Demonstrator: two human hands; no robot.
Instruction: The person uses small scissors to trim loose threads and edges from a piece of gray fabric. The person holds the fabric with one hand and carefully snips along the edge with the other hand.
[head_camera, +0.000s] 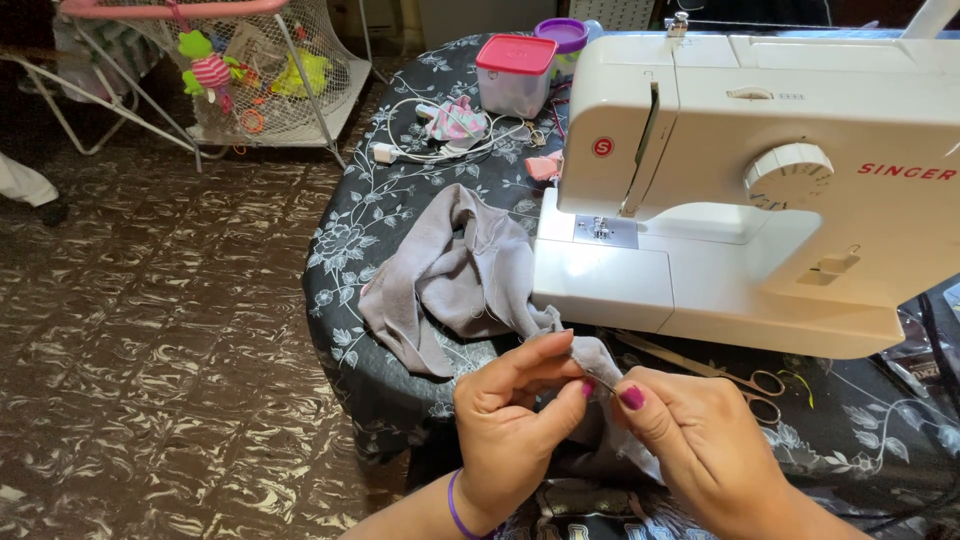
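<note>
A fold of the grey fabric (470, 275), trailing off the table edge beside the sewing machine (760, 170), is pinched shut by the left hand (510, 420) while a thin needle-like tool (603, 380) is gripped by the right hand (700, 440), so hand-work on the seam is judged underway, with steady, fine guidance required next.

A white sewing machine (760, 170) carries two markings: a small round red badge (602, 147) on its left end, and a line of red lettering (906, 171) near its right edge. Behind the machine's left end stand a clear square container with a red lid (515, 72) and, just beside it, a purple-lidded tub (563, 35).
</note>
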